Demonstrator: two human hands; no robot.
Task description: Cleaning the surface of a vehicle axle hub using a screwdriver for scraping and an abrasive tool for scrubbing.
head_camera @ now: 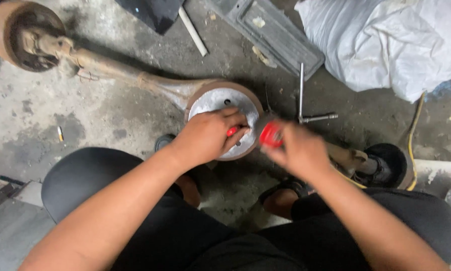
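Matt grey metal drum face [220, 99], rusty rough axle [115, 68], glossy red plastic handle [270, 134]

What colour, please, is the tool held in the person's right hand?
Red, seen in the head view: the tool in the right hand.

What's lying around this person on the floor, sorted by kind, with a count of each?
Rusty brake drums on the axle: 2, one under the hands, one far left
Red-handled tool, held by the left hand and right hand: 1
Metal L-shaped wrench: 1
White sack: 1
Grey panel: 1
White rod: 1
Total: 7
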